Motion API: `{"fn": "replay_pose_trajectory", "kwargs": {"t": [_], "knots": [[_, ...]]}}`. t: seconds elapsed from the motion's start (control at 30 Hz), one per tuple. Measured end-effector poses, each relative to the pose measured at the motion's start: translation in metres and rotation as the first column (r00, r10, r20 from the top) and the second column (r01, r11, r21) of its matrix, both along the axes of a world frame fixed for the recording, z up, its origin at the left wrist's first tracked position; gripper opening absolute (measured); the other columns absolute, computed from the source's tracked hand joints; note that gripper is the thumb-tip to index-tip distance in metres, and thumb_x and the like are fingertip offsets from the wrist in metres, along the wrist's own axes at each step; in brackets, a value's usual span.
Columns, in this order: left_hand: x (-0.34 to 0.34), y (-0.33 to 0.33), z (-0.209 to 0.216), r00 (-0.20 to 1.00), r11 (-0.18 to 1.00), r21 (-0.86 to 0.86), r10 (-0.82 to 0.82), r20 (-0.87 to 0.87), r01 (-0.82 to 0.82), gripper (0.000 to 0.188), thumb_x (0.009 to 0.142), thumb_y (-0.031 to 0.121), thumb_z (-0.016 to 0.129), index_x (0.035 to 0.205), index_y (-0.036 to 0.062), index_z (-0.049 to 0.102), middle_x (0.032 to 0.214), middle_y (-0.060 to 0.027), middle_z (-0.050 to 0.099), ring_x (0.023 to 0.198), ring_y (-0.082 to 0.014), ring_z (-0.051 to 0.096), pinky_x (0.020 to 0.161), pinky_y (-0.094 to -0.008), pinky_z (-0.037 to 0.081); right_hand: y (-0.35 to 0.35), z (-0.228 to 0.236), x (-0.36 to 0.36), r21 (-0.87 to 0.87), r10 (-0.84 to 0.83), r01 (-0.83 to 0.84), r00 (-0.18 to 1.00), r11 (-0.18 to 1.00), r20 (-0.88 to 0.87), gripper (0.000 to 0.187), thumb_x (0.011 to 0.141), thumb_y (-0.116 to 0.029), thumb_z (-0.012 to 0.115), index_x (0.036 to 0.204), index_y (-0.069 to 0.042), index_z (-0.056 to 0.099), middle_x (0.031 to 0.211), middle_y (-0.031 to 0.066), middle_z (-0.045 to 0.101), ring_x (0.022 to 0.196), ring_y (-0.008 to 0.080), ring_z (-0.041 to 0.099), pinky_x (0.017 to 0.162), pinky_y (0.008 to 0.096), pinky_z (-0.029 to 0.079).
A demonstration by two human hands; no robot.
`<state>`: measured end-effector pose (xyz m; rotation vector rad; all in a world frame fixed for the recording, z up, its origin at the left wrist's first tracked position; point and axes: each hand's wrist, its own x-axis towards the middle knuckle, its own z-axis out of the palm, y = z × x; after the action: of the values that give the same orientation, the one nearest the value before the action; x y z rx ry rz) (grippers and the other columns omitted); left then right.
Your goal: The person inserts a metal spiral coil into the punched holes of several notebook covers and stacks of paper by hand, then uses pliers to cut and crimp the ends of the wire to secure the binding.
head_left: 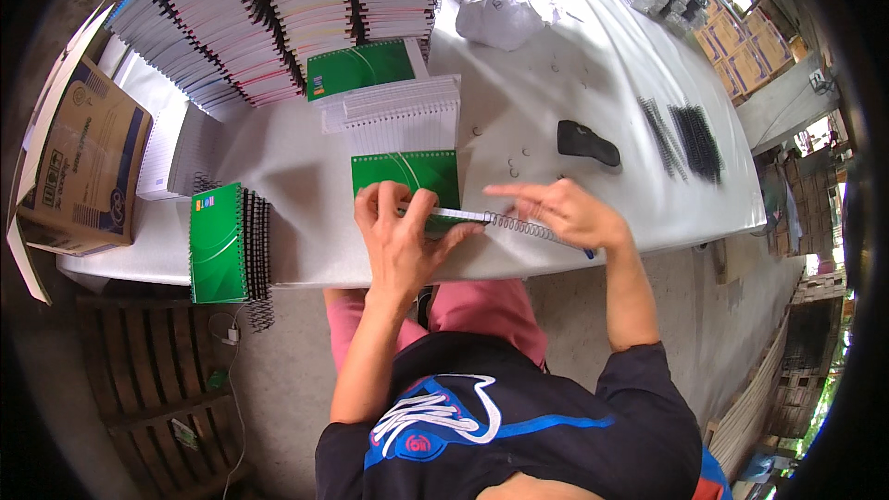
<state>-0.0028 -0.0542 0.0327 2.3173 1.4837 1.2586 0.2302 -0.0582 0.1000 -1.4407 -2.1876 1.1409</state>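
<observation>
My left hand [396, 227] grips a closed notebook [444, 214] on edge, its thin white side facing up. A wire spiral coil [528, 225] sticks out from the notebook's right end. Over that coil is my right hand [572, 211], index finger stretched left; whether its fingers touch the coil is hard to tell. Just beyond my left hand lies a green cover [407, 171] with punched holes, and behind it fanned punched pages [403, 116]. Another green notebook [356, 69] rests farther back.
Bound notebooks form tall stacks [278, 18] at the back left. Green spiral notebooks [215, 245] sit at the left edge, near a cardboard box [83, 157]. On the right are a black object [588, 143] and black coils [694, 143]. A white plastic bag [500, 18] stands behind.
</observation>
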Motion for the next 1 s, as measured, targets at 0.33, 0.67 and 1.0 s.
{"fn": "replay_pose_trajectory", "kwargs": {"t": [0.33, 0.67, 1.0], "knots": [[-0.015, -0.012, -0.003, 0.999, 0.998, 0.06, -0.032, 0.025, 0.031, 0.055, 0.046, 0.049, 0.085, 0.069, 0.0069, 0.058, 0.088, -0.0102, 0.047, 0.098, -0.0338, 0.039, 0.089, -0.0481, 0.034, 0.021, -0.066, 0.122, 0.571, -0.553, 0.413, 0.828, 0.709, 0.088, 0.05, 0.071, 0.008, 0.053, 0.116, -0.009, 0.064, 0.122, 0.0192, 0.059, 0.111, 0.0319, 0.059, 0.099, 0.0364, 0.045], [-0.018, -0.013, -0.009, 0.995, 0.996, 0.087, -0.044, 0.088, 0.036, 0.052, 0.049, 0.048, 0.083, 0.068, 0.0089, 0.055, 0.105, -0.0103, 0.047, 0.111, -0.0334, 0.041, 0.1, -0.0599, 0.025, 0.015, -0.046, -0.026, 0.068, 0.156, -0.158, 0.661, 0.985, -0.734, 0.025, 0.07, -0.001, 0.07, 0.095, -0.001, 0.073, 0.098, 0.0197, 0.069, 0.091, 0.0272, 0.067, 0.084, 0.0324, 0.05], [-0.018, -0.01, -0.014, 0.976, 0.992, 0.11, -0.088, 0.197, 0.067, 0.051, 0.046, 0.047, 0.083, 0.071, 0.0111, 0.056, 0.113, -0.0103, 0.048, 0.116, -0.0342, 0.039, 0.096, -0.0534, 0.033, 0.02, -0.043, -0.039, 0.292, 0.247, -0.107, 0.831, 0.951, -0.499, 0.022, 0.069, -0.003, 0.068, 0.09, -0.004, 0.074, 0.096, 0.0178, 0.07, 0.085, 0.0267, 0.066, 0.079, 0.0331, 0.052]]}}
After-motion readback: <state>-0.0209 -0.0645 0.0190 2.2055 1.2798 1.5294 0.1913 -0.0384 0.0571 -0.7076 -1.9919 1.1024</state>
